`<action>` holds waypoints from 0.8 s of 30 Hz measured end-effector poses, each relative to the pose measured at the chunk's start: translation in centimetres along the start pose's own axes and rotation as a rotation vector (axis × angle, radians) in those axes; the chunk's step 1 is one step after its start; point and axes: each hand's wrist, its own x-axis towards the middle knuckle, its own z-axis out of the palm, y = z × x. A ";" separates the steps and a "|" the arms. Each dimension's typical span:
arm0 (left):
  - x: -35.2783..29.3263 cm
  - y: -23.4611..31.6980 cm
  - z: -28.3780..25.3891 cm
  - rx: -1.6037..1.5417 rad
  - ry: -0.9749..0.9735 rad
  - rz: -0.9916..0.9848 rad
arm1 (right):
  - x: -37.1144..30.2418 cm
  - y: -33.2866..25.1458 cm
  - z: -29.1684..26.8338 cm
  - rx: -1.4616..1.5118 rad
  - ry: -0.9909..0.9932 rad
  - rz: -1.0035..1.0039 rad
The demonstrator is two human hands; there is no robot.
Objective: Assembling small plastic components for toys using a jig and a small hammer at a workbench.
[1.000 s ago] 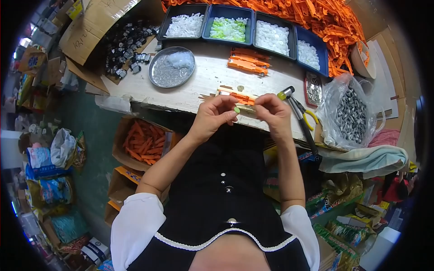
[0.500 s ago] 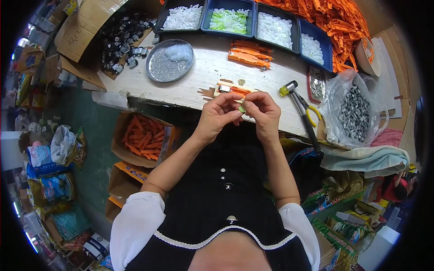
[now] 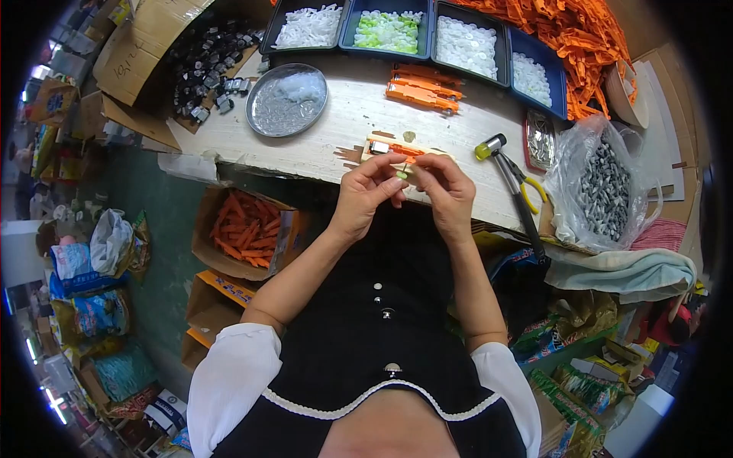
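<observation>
Near the table's front edge my two hands meet with fingertips close together. My left hand (image 3: 360, 197) pinches a small pale green plastic piece (image 3: 402, 175) between thumb and fingers. My right hand (image 3: 450, 192) is closed in a pinch right beside that piece; whatever its fingertips hold is too small to make out. Just beyond the fingers lies an orange plastic part (image 3: 406, 150) with a silvery block (image 3: 378, 148) at its left end, set on a pale wooden base. The fingers hide its near side.
Bins of white pieces (image 3: 466, 46) and green pieces (image 3: 388, 34) line the back. Farther in lie assembled orange parts (image 3: 422, 91). A round metal dish (image 3: 287, 103) stands left. At right are a hammer (image 3: 513, 183), yellow-handled pliers (image 3: 532, 195) and a bag of metal parts (image 3: 599, 191).
The green piece has shifted slightly left and turned, now by my left fingertips. My right fingertips have moved slightly away from it. The view has shifted a little.
</observation>
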 end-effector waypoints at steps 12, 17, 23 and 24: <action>0.1 -0.6 0.2 -0.043 0.049 -0.003 | -0.8 0.0 -0.1 0.025 0.014 0.026; 0.2 -0.6 0.1 -0.074 0.070 0.019 | -0.3 -0.1 0.1 -0.034 -0.018 0.031; 0.4 -0.5 -0.1 -0.066 0.074 0.033 | 0.6 -0.8 0.4 -0.240 -0.060 -0.153; 0.4 -0.5 -0.1 -0.067 0.076 0.033 | 0.7 -0.8 0.5 -0.297 -0.088 -0.196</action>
